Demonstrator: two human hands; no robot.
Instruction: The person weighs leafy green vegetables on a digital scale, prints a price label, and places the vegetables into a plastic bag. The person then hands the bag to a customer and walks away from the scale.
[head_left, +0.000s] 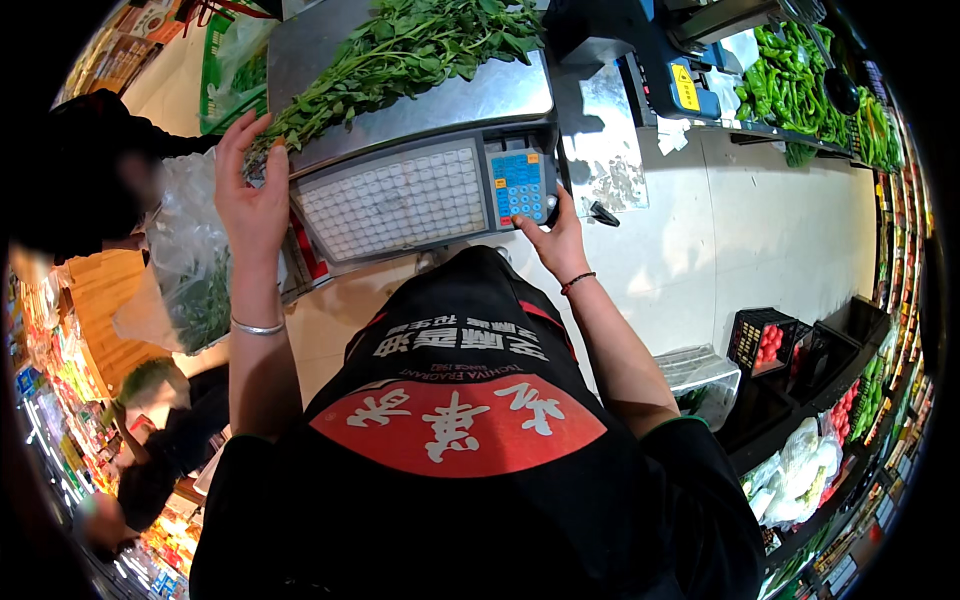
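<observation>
A bunch of leafy green vegetables (405, 60) lies across the steel plate of a weighing scale (487, 94). My left hand (251, 187) is at the scale's left edge, thumb and fingers apart around the stem ends; whether it grips them I cannot tell. At the scale's right corner is my right hand (551, 232), its thumb at the lower part of the blue number keypad (517, 187) and its fingers at the casing's edge. A wide panel of white keys (397, 202) lies between the hands.
A person in dark clothes (90, 172) stands at the left beside a clear plastic bag of greens (199, 292). Another person (165, 442) is lower left. A green basket (217, 67) stands behind the scale's left side. Green peppers (795, 90) and black crates (761, 337) are at the right.
</observation>
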